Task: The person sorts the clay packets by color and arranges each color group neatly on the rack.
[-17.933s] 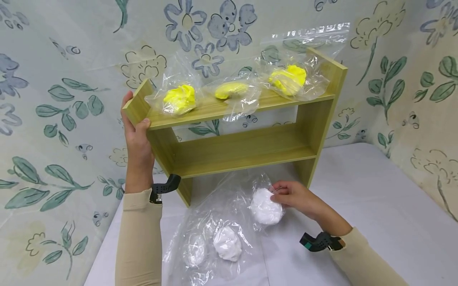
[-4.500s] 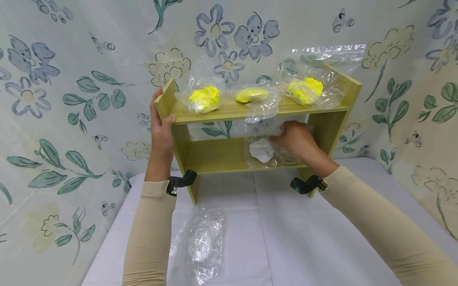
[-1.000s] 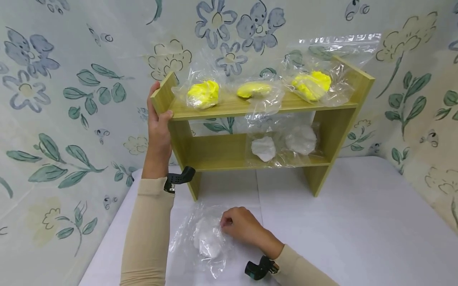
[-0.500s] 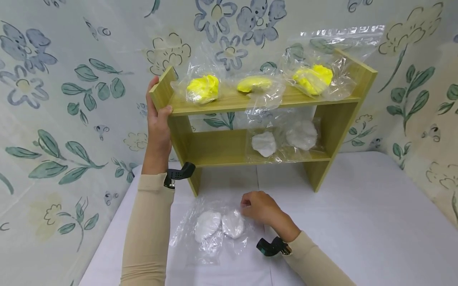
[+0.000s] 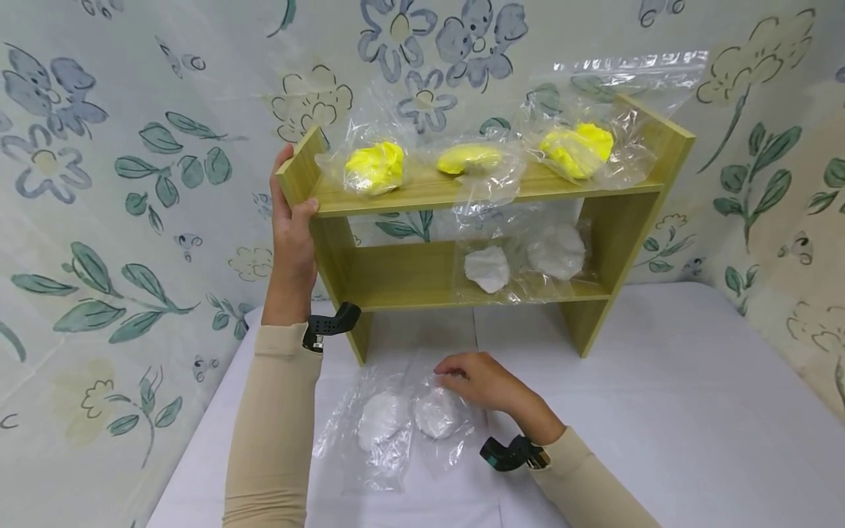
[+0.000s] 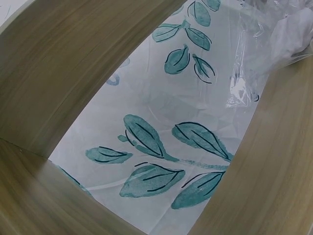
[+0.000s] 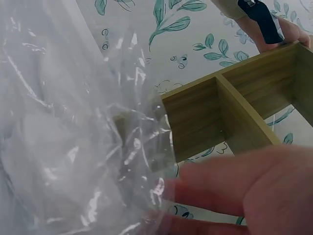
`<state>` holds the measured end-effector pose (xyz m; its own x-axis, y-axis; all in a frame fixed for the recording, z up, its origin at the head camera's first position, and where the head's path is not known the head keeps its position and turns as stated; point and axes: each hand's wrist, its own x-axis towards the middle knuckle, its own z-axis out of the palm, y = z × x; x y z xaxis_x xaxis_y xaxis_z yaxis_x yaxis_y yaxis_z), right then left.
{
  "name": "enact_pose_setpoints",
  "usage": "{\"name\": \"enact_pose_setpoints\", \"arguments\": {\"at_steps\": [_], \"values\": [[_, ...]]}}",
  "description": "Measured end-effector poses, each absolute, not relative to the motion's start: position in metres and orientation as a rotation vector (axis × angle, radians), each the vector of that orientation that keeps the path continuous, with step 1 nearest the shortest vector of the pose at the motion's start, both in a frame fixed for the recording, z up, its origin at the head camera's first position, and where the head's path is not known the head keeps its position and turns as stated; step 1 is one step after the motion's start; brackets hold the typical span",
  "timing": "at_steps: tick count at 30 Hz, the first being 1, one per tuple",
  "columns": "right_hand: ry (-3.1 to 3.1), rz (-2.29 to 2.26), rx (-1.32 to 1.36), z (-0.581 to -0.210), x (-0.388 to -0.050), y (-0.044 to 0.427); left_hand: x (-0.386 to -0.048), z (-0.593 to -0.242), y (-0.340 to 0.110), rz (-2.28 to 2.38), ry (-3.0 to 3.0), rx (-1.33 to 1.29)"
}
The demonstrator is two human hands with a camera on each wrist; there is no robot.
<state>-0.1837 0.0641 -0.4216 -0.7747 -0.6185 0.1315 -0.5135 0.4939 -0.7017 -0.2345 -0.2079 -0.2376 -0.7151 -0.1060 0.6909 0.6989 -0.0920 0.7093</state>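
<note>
In the head view, my left hand (image 5: 293, 238) grips the upper left side panel of a two-tier wooden shelf (image 5: 405, 275), which tilts on the table. My right hand (image 5: 485, 383) pinches the upper right edge of a clear plastic bag with a white lump (image 5: 436, 419) inside, low over the table in front. Seen from the right wrist, the fingers (image 7: 210, 183) meet the edge of that crinkled bag (image 7: 73, 152). Just left of it lies a second bagged white lump (image 5: 381, 422). Only shelf boards and cloth show in the left wrist view, not the left hand.
Three bagged yellow lumps, left (image 5: 375, 167), middle (image 5: 470, 158) and right (image 5: 577, 150), sit on the top tier. Two bagged white lumps (image 5: 487, 269) rest on the right half of the lower tier. Flowered cloth (image 5: 165, 293) hangs behind the white-covered table (image 5: 660, 411).
Two bagged white lumps have gone from the table to the lower tier. During the last second my right hand has drawn one remaining bag rightward, apart from the other. The left hand keeps its grip.
</note>
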Motion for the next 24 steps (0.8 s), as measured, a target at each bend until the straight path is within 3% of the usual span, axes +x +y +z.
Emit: {"name": "enact_pose_setpoints", "arguments": {"at_steps": [3, 11, 24], "values": [[2.733, -1.131, -0.904, -0.421, -0.182, 0.061, -0.228, -0.234, -0.204, -1.856, -1.626, -0.648], [2.859, -0.672, -0.334, -0.413, -0.175, 0.062, -0.224, -0.231, -0.201, -1.851, -1.626, -0.651], [2.684, -0.677, -0.478, -0.422, -0.166, 0.054, -0.224, -0.232, -0.201, -1.846, -1.625, -0.646]]}}
